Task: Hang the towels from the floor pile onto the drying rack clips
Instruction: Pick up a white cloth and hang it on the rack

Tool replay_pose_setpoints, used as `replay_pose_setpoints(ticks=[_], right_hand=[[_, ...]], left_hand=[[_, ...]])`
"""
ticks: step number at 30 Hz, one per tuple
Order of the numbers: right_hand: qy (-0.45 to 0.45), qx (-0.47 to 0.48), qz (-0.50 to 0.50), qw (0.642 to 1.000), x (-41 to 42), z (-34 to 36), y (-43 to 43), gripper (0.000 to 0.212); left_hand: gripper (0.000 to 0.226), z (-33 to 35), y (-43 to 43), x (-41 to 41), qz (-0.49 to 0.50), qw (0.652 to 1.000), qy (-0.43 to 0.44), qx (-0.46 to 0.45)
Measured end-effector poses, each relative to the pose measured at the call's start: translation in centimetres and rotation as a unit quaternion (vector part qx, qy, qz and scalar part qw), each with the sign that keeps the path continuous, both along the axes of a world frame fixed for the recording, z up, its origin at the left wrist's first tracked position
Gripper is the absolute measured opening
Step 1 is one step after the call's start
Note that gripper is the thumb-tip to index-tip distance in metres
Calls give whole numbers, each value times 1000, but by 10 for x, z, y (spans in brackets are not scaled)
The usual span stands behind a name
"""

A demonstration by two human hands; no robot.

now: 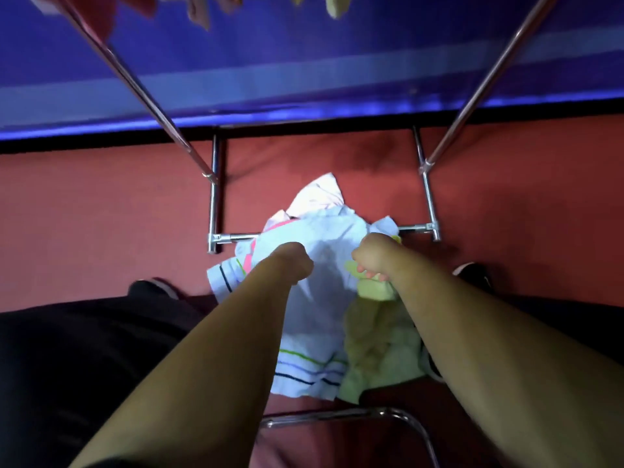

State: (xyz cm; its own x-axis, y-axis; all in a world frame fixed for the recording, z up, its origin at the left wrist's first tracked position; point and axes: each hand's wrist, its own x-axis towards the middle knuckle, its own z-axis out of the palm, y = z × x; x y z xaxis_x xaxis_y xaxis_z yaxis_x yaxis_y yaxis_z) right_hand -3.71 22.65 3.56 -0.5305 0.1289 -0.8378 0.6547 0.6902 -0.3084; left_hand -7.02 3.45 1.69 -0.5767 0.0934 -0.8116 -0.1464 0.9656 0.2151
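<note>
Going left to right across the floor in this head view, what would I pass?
Left shoe → rack's left foot → left hand gripping white towel → right hand gripping green towel → rack's right foot → right shoe.

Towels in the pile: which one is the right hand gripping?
The yellow-green towel, gripped at its top edge by the right hand. The left hand grips the white striped towel; the pale pink towel lies behind, untouched.

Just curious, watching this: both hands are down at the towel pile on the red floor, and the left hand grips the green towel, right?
Not quite: the head view shows the right hand gripping the green towel; the left hand grips the white striped towel. Both are down at the pile on the red floor.
</note>
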Motion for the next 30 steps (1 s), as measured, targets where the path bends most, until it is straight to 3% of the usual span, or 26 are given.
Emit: replay_pose_setpoints(ticks=[3, 7, 9, 12, 13, 19, 26, 30], right_hand=[[-35, 42, 67, 996, 12, -28, 1, 30], [-33, 95, 39, 994, 23, -114, 24, 79], [3, 163, 52, 985, 25, -123, 22, 96], [-58, 120, 136, 982, 24, -75, 1, 42], [-83, 97, 156, 980, 24, -71, -2, 34], [-110, 68, 131, 983, 35, -90, -12, 40], [-65, 56, 156, 984, 35, -101, -26, 25], [-11, 20, 155, 988, 31, -101, -31, 68]], left_hand=[[34, -32, 4, 26, -62, 998, -2, 5], [65, -71, 0, 60, -37, 997, -64, 38], [65, -82, -3, 71, -28, 996, -75, 36], [62, -92, -5, 75, 1, 998, -39, 39], [61, -93, -4, 73, 1, 999, -15, 36], [42, -98, 0, 48, -22, 999, 31, 24], [24, -109, -8, 54, 36, 991, 124, 38], [18, -97, -6, 42, 15, 983, 161, 92]])
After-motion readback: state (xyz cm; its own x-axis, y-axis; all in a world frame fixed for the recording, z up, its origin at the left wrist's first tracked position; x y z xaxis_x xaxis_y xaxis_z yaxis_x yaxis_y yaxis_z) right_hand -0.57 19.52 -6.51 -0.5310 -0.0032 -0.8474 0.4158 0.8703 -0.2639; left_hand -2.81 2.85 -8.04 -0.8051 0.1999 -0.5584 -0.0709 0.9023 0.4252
